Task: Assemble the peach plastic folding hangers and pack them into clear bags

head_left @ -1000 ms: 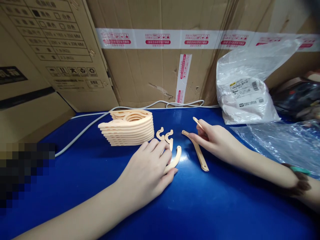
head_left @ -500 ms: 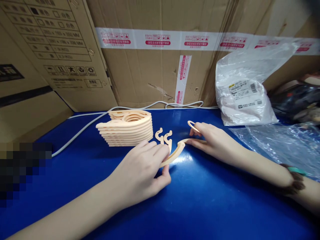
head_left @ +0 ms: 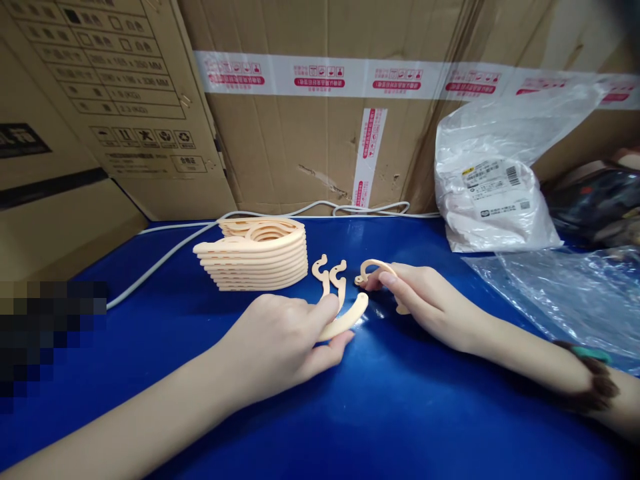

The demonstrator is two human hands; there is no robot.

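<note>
My left hand pinches a curved, cream plastic hanger arm between thumb and fingers, its rounded free end pointing right. My right hand grips another cream hanger piece with an arched loop; fingers hide part of it. A small round end with a hole shows by the fingertips. The two held pieces are apart. Behind the hands, two hook-shaped pieces lie side by side on the blue table. Left of these stands a neat stack of folded cream plastic hangers.
Cardboard boxes wall the back and left of the blue table. A white cable runs along the back. At right are a labelled white plastic bag and a flat clear plastic sheet.
The hanger arm in my left hand has turned over and come away from the piece in my right hand. My right hand has turned, swinging the loop left and upright.
</note>
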